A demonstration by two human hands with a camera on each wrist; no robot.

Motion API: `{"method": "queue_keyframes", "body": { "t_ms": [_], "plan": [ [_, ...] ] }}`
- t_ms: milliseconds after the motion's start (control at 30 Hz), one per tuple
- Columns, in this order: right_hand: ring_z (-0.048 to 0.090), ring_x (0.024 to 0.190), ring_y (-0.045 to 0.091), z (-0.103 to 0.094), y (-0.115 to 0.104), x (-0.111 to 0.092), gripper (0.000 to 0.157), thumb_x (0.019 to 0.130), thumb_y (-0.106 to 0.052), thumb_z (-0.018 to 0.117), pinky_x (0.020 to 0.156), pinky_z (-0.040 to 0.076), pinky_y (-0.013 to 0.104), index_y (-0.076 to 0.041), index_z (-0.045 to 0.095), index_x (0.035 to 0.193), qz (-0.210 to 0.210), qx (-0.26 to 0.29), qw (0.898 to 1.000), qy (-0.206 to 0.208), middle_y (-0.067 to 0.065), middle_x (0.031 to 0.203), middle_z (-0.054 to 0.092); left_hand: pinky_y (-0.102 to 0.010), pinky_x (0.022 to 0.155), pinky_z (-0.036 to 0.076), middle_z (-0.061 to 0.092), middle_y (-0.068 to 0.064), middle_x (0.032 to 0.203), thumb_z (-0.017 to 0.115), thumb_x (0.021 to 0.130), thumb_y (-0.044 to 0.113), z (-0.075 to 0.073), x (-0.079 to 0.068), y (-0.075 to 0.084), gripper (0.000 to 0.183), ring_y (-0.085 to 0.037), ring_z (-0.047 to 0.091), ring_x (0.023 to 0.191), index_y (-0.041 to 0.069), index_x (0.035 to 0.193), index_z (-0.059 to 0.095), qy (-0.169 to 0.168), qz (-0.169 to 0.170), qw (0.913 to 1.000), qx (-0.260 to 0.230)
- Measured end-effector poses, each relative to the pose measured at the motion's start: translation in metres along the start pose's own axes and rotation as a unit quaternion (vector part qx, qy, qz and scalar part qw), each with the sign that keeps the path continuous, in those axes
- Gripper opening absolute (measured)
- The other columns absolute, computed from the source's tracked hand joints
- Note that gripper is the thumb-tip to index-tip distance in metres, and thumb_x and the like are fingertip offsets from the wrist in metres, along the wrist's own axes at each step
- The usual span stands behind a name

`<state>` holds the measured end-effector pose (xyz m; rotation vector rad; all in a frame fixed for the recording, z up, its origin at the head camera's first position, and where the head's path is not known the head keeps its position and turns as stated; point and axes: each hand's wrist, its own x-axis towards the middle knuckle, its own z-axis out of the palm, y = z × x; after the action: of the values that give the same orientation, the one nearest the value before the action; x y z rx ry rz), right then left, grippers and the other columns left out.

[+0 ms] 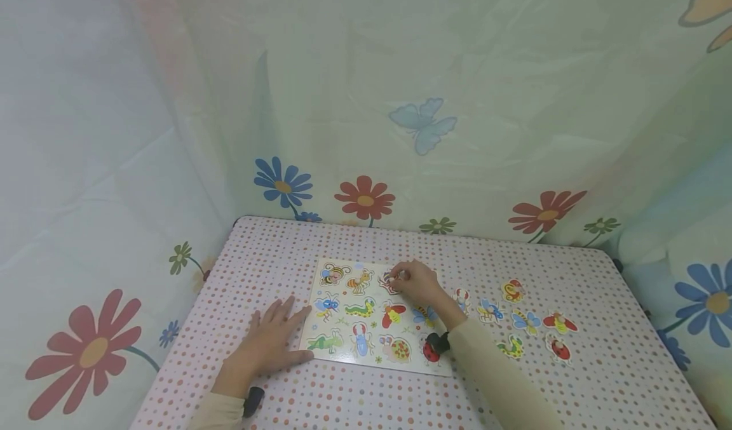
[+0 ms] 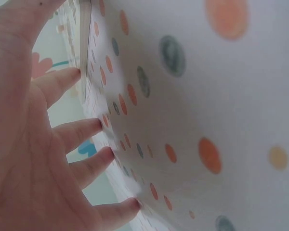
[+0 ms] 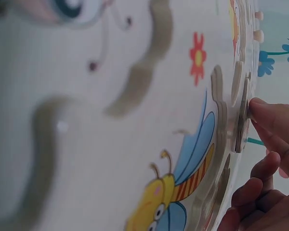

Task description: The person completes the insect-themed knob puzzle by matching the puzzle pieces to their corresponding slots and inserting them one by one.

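Note:
A wooden insect puzzle board (image 1: 420,368) lies on the dotted tablecloth. My right hand (image 1: 423,285) is over its top row, pinching a thin puzzle piece (image 3: 242,122) between thumb and fingertip. The piece sits at or just above the third spot of that row, tilted in the right wrist view; its picture is mostly hidden by the fingers. Left of it are a bee (image 1: 332,274) and an ant-like insect (image 1: 359,282). My left hand (image 1: 273,338) rests on the cloth with fingers spread, index finger and thumb at the board's left edge.
Several loose pieces lie right of the board: a snail (image 1: 513,291), a blue insect (image 1: 490,311), a dragonfly (image 1: 526,321), a red-winged bug (image 1: 560,322), a ladybug (image 1: 557,349) and a caterpillar (image 1: 511,347). Flower-printed curtains stand behind the table.

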<state>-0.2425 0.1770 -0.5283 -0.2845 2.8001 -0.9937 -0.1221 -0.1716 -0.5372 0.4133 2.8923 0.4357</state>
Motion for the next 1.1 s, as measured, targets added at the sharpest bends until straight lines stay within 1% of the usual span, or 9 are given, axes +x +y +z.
{"method": "queue_keyframes", "body": {
  "t_ms": [367,633,767,1100],
  "plan": [
    [0.049,0.069,0.017,0.0,-0.001,-0.0011,0.01,0.092,-0.022,0.074,0.057,0.04,0.032,-0.018,0.074,0.101,-0.006,-0.012,1.0,0.003,0.002,0.08,0.051,-0.072,0.112,0.011,0.022,-0.013,0.164,0.068,0.077,0.073,0.0017,0.0001,-0.0008,0.095,-0.042,0.018,0.148,0.027,0.155,0.04,0.001,0.002,1.0,0.0],
    [0.048,0.069,0.018,-0.0006,-0.0017,0.0007,0.009,0.092,-0.023,0.074,0.064,0.036,0.036,-0.019,0.074,0.1,-0.013,-0.022,1.0,0.003,0.001,0.076,0.051,-0.072,0.112,0.011,0.021,-0.013,0.164,0.069,0.077,0.072,0.0014,0.0007,-0.0012,0.095,-0.043,0.018,0.148,0.027,0.156,0.039,0.0,0.002,1.0,-0.003],
    [0.047,0.069,0.018,-0.0001,-0.0002,0.0014,0.01,0.092,-0.023,0.073,0.064,0.035,0.036,-0.019,0.074,0.101,-0.015,-0.02,1.0,0.002,0.0,0.075,0.051,-0.072,0.112,0.011,0.021,-0.013,0.164,0.069,0.077,0.071,0.001,0.0009,-0.001,0.095,-0.043,0.018,0.148,0.027,0.156,0.039,0.001,0.003,1.0,-0.005],
    [0.048,0.07,0.018,0.0006,-0.0004,0.0016,0.012,0.092,-0.023,0.074,0.065,0.037,0.036,-0.018,0.074,0.102,-0.008,-0.028,1.0,0.003,0.001,0.078,0.052,-0.072,0.113,0.01,0.021,-0.013,0.164,0.068,0.078,0.072,0.0006,0.0005,-0.001,0.095,-0.042,0.017,0.148,0.027,0.156,0.038,-0.002,0.002,1.0,-0.002]
  ]
}}
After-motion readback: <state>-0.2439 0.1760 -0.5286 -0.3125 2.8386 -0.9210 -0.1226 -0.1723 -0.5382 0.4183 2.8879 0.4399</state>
